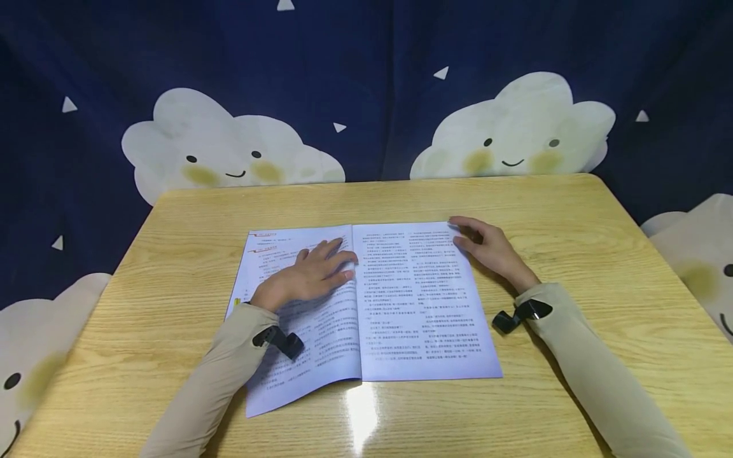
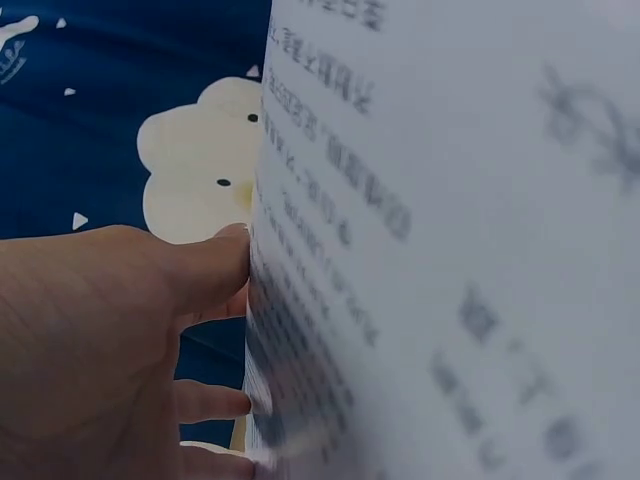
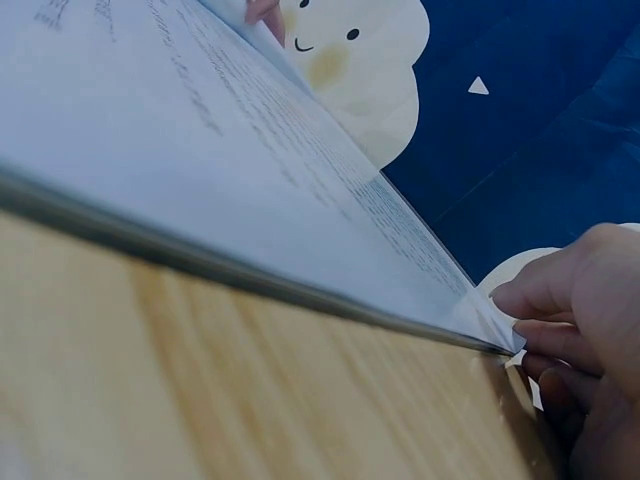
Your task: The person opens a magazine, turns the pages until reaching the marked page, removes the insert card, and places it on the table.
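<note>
An open printed book (image 1: 420,305) lies on the table, its left leaves bowed up near the lower edge. My left hand (image 1: 312,273) rests across the left page (image 1: 309,356), fingers spread towards the spine. In the left wrist view, that hand's thumb and fingertips (image 2: 235,260) meet the printed paper. At the top right corner of the book is my right hand (image 1: 487,245). In the right wrist view, the right thumb and forefinger pinch the slightly raised corner of a page (image 3: 400,260), with the other fingers curled below.
The wooden table (image 1: 578,242) extends around the book on every side. Behind it hangs a dark blue curtain (image 1: 372,76) printed with smiling clouds and white triangles. Each beige sleeve carries a black wrist camera (image 1: 280,342). A yellow mark (image 1: 237,302) shows at the book's left edge.
</note>
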Demonstrator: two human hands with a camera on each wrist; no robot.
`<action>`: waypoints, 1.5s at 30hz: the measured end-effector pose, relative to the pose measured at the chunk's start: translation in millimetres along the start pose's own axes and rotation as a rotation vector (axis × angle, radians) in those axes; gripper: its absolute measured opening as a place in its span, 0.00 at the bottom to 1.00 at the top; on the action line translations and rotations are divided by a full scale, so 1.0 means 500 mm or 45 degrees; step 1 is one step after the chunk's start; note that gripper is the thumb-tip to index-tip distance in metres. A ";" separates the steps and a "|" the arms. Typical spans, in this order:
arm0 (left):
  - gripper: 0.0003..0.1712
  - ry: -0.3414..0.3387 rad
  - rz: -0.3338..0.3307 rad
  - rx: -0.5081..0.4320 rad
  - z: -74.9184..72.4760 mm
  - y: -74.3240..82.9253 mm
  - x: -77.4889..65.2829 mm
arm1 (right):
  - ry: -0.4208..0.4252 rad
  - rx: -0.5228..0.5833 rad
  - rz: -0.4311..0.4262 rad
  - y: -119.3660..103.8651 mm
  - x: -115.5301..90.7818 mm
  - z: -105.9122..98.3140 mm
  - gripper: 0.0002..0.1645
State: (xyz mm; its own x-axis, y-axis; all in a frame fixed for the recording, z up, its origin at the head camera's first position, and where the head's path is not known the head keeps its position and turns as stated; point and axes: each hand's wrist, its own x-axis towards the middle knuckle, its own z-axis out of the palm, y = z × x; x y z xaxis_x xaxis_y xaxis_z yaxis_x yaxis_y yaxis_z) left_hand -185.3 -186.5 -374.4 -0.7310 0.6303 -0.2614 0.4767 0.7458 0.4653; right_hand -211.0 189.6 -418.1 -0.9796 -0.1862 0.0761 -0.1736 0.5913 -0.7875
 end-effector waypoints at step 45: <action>0.43 0.095 0.035 0.056 0.006 0.006 0.118 | -0.171 -0.420 -0.058 -0.059 0.016 -0.026 0.31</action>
State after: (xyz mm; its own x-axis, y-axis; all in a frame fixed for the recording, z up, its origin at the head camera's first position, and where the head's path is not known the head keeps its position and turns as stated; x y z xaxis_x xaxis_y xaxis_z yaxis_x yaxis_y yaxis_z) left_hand -225.5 -146.3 -390.8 -0.7508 0.6343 -0.1843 0.5170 0.7380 0.4337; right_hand -215.1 180.9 -386.4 -0.9518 -0.3065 0.0084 -0.2616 0.7973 -0.5439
